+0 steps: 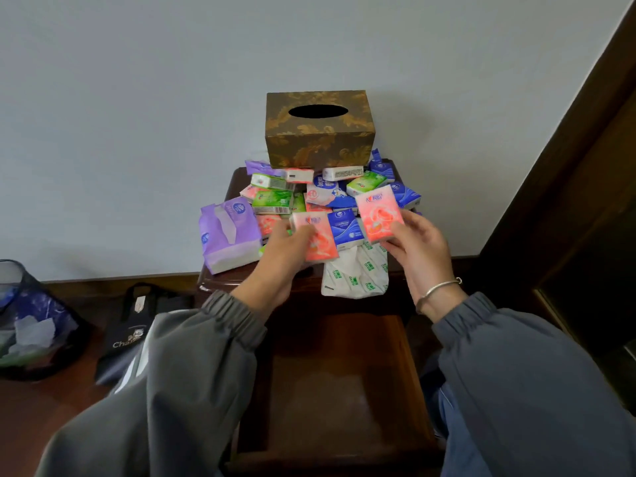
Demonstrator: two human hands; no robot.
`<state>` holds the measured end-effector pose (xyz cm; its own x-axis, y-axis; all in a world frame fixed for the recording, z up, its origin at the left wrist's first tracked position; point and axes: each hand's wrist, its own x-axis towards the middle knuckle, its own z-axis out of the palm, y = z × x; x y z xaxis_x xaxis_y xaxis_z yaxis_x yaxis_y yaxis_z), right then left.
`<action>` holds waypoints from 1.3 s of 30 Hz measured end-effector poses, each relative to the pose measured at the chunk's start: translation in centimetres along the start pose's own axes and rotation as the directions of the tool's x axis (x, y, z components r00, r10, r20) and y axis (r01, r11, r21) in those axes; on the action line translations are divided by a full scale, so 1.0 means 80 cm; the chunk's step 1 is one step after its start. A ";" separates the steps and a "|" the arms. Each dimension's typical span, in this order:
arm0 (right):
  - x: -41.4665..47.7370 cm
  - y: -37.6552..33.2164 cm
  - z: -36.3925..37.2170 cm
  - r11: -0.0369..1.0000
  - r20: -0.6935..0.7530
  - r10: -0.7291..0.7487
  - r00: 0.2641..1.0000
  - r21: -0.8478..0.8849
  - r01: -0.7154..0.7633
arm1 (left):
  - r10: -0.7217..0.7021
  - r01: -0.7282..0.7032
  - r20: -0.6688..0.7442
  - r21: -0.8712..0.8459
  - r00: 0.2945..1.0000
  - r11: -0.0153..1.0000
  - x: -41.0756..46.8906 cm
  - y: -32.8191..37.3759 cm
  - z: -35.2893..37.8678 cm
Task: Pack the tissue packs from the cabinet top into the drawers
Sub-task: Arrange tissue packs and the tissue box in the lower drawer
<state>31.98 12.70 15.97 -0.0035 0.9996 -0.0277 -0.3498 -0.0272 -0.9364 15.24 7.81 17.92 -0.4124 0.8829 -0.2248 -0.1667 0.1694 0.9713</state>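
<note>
Beside cabinet (234, 182), black bag (136, 333) reads "Cha…"; tissue packs (272, 201): print blurred.

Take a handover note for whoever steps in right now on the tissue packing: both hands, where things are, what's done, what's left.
Left hand: grips a pink pack at the pile's front.
Right hand: grips a second pink pack.
Other packs: heaped on the cabinet top before the brown tissue box; a white pack hangs over the front edge.
Drawer: open, with no packs visible inside.
Done: nothing packed.
Left: the whole pile.
</note>
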 end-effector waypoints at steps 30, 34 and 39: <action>0.029 0.046 0.168 -0.313 0.722 0.482 0.496 -0.387 0.867 | -0.178 0.195 0.148 -0.110 0.973 0.975 -0.068 -0.100 -0.177; 0.036 0.050 0.166 -0.379 0.749 0.440 0.495 -0.345 0.859 | -0.190 0.221 0.198 -0.150 0.962 0.964 -0.072 -0.114 -0.174; 0.041 0.056 0.156 -0.367 0.795 0.373 0.479 -0.348 0.863 | -0.201 0.239 0.179 -0.229 0.963 0.943 -0.072 -0.124 -0.177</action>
<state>18.68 15.96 16.07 -0.8768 0.4735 -0.0841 0.4510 0.8703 0.1980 6.59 -5.19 8.49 -0.2038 0.8945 -0.3980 -0.4614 0.2708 0.8449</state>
